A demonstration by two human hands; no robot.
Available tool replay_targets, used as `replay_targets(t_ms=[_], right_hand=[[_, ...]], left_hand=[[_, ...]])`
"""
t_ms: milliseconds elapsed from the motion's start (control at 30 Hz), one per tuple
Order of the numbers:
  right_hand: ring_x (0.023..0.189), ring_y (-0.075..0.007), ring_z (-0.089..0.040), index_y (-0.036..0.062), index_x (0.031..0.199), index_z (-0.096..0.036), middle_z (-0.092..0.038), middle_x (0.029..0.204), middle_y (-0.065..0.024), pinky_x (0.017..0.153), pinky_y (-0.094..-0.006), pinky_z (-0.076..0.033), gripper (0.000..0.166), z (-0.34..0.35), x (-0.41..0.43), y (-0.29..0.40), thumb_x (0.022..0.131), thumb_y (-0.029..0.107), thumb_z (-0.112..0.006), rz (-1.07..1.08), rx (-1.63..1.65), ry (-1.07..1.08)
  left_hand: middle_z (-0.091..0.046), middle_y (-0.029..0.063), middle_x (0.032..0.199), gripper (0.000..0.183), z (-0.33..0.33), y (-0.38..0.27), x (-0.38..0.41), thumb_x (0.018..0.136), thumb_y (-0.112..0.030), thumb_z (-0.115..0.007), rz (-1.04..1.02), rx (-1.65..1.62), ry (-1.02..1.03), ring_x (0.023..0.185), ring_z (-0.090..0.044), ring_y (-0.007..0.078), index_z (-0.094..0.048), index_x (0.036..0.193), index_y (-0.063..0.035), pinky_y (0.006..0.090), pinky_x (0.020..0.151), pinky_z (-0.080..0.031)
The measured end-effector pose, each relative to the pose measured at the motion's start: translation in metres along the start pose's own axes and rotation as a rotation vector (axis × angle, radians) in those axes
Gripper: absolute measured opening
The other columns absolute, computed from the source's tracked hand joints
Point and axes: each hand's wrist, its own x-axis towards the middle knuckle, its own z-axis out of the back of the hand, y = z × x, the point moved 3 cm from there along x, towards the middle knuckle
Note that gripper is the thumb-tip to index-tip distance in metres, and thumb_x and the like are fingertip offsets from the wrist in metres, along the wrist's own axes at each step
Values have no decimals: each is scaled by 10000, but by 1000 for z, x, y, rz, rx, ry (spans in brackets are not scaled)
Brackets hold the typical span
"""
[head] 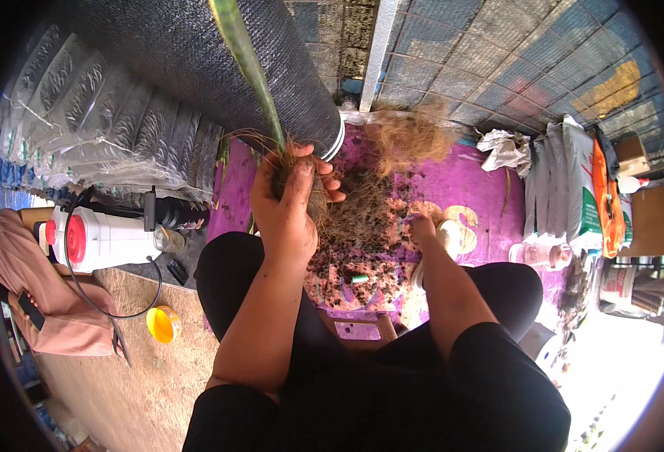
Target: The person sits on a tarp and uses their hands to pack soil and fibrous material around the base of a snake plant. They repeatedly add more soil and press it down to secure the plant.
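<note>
My left hand (289,206) is closed around the root ball of a snake plant, whose single long green leaf (253,68) with a yellowish edge points up and away. Thin brown roots (323,206) hang out beside the fingers. My right hand (422,227) reaches down to the purple printed sheet (479,186), at the right edge of the scattered dark soil (366,226); something small and purplish shows at its fingertips, too small to name. A pale round container (449,237) lies by the right wrist. A small green piece (360,278) rests on the soil between my knees.
A heap of brown fibre (411,135) lies near the wire mesh wall. A large black mesh roll (225,73) leans in from the upper left, beside stacked clear plastic bags (112,124). At left are a white sprayer tank (112,237), a yellow tub (163,324) and a seated person (55,294). Filled bags (577,181) stand right.
</note>
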Motion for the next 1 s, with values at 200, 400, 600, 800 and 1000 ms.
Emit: replay_targets(t_ms=[200,400,600,800,1000], right_hand=[[1041,-322,-512,102,1151,-519,-509,1153,-209,872,-431,-424,486,-91,-29,73,708,283,-601,-956,885,-214],[1243,-407,-241,126,1321,-343,-142,1399,-235,1029,-441,-262,712,-47,4,164,691,279,-637,-1125,1087,-97],[1166,-368,-380,44,1107,-509,-373,1274,-215,918,-430,-380,489,-67,59,156,687,242,-661,-1204,1467,-111],[683,-221,-604,75,847,-595,-614,785,-88,548,-336,-495,95,-116,61,156,783,133,-556,-1015,2449,-84],[645,-235,-583,61,864,-551,-598,775,-86,518,-328,-504,94,-64,42,129,783,107,-536,-699,2620,111]], left_hand=[[-560,134,887,281,6,10,7,890,-218,-490,-33,80,98,761,-596,212,-472,1073,-5,376,648,-541],[-538,146,898,332,13,19,11,903,-264,-449,-30,219,54,769,-575,218,-431,1102,1,413,662,-527],[-538,140,895,307,13,25,19,903,-257,-449,-28,251,34,750,-567,208,-439,1088,-11,402,640,-517],[-549,135,876,247,2,26,20,891,-201,-483,44,212,-20,716,-575,210,-474,1048,-11,405,641,-517],[-577,109,851,149,10,18,19,863,-91,-528,31,122,-83,706,-572,178,-532,989,-12,345,616,-534]])
